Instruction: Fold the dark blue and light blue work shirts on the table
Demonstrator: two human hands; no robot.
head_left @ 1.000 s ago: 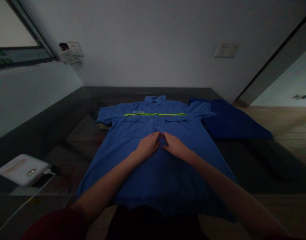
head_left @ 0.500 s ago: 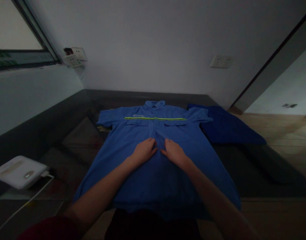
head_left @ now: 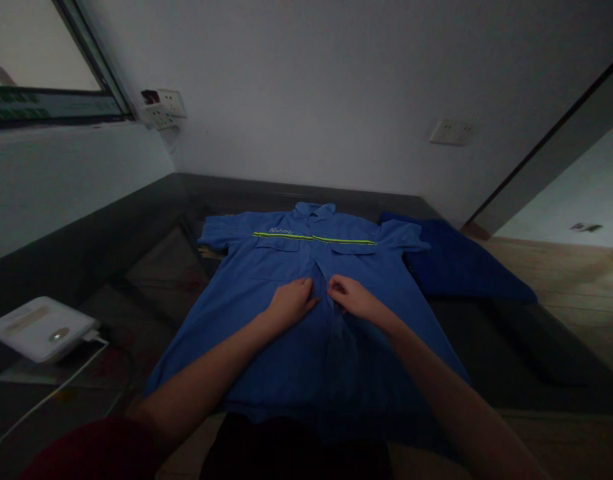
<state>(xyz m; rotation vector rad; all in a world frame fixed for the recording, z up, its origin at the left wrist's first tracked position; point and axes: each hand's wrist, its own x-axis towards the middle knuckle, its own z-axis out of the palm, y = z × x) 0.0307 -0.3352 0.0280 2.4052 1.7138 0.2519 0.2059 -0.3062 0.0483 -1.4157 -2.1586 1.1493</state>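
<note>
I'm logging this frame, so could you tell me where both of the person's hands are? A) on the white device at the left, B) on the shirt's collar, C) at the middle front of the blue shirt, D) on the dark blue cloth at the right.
C: the left hand and right hand rest close together on the centre front of the blue shirt, below its yellow stripe.

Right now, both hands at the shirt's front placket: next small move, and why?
Probably work the two front edges together where the left hand and right hand meet on the blue shirt: both sit mid-placket, fingers curled on the fabric, shirt lying flat.
</note>
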